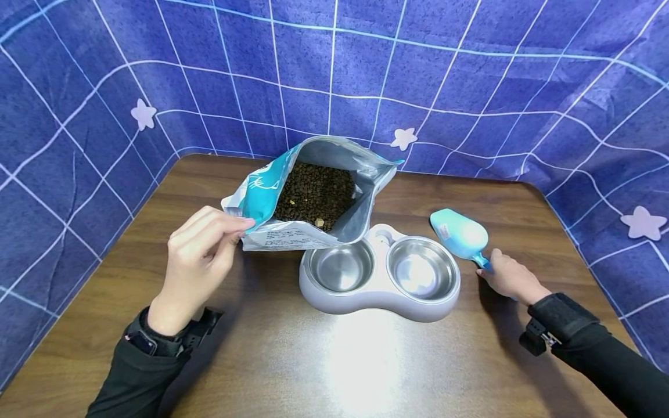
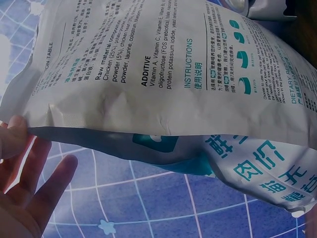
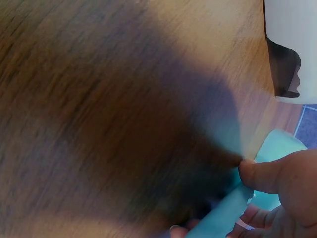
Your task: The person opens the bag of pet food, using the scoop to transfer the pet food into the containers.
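My left hand (image 1: pixel 201 255) pinches the near left corner of an open pet food bag (image 1: pixel 284 237), thumb and fingers at its rim. Brown kibble (image 1: pixel 316 194) shows inside the wide mouth. In the left wrist view, the bag's printed side (image 2: pixel 163 69) faces the camera and the fingers sit at its edge. To the right, my right hand (image 1: pixel 512 277) grips the handle of a light blue scoop (image 1: pixel 460 232), its bowl pointing away to the left. The right wrist view shows the thumb pressed on the scoop's handle (image 3: pixel 223 215), close over the table.
A white double feeder (image 1: pixel 378 299) with two steel bowls stands between the hands, the bag's rim overlapping its left bowl (image 1: pixel 342 270). The wooden table (image 1: pixel 251 366) ends at a blue curtain (image 1: pixel 366 69) with white grid lines behind and at the sides.
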Available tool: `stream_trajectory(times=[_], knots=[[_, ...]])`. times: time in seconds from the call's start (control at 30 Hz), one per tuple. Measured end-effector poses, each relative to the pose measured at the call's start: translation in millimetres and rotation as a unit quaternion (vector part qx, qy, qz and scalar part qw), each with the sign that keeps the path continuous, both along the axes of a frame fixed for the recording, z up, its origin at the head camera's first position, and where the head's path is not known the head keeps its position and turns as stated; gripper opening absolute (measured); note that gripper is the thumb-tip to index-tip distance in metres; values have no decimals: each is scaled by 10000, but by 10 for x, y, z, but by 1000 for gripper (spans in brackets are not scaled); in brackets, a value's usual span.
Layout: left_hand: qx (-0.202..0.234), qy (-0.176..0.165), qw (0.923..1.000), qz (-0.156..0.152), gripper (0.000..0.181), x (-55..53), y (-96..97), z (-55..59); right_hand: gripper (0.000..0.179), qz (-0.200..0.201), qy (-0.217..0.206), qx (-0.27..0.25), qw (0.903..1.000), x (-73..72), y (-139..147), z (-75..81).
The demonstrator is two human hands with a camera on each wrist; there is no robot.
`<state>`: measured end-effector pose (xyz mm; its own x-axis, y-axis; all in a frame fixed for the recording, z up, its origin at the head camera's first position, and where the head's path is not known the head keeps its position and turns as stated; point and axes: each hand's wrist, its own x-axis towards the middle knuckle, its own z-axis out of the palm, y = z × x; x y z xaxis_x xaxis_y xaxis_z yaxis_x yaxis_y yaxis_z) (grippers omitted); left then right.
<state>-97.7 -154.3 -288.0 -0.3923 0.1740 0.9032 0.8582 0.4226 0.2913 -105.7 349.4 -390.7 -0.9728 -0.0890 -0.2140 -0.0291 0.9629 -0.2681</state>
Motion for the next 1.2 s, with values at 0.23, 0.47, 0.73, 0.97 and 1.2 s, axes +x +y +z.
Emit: stream_trajectory(times=[0.23,0.47,0.73,0.97,1.2], knots=[[-23,1,10000,18,19,19,-21,-6,21,-299,-152,156,9993,26,-10,15],[-6,-18,10000,-15,18,35,-36,-4,15,-477,242,130,9985,62,53,96],[34,8,10000,-71,18,41,-42,-2,13,-371,716,132,9967,96,84,383],[54,19,9999,-105,18,41,-53,-2,17,-286,1288,-60,9912,98,-19,767],[18,3,9999,-118,21,44,-77,-1,27,-122,1923,-447,9802,163,-178,1154]])
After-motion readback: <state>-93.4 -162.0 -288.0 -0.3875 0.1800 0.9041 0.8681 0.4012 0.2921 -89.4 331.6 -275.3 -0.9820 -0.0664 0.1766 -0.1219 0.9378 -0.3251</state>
